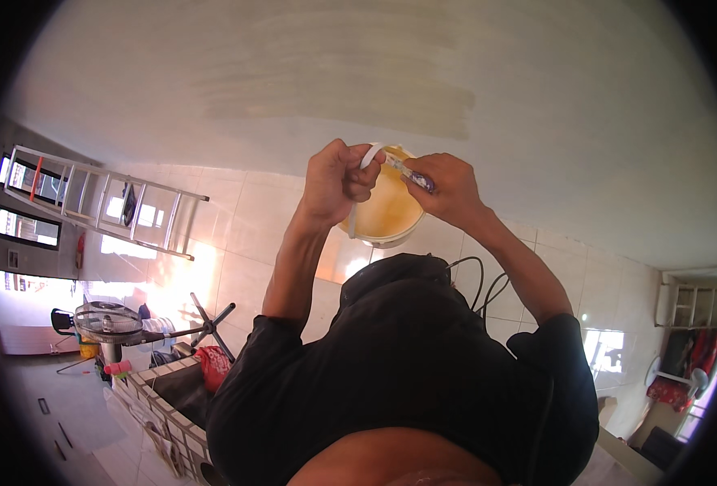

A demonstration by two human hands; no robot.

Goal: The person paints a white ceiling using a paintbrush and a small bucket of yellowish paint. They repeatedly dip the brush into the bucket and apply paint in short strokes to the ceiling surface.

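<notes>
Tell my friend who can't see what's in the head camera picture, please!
A person's left hand grips the white handle of a pale bucket, yellowish inside, while the right hand holds a small tool over it. Beyond is a pale wall with a darker patch; a metal ladder and a fan are off to the left.

A slim tool point(411, 173) slants over a white bucket point(389, 241), yellowish inside.

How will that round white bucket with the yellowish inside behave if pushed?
The round white bucket might swing, since the left hand seems to grip its curved white handle. Being round, it could roll if toppled. Its yellowish inside may hold liquid that sloshes.
</notes>
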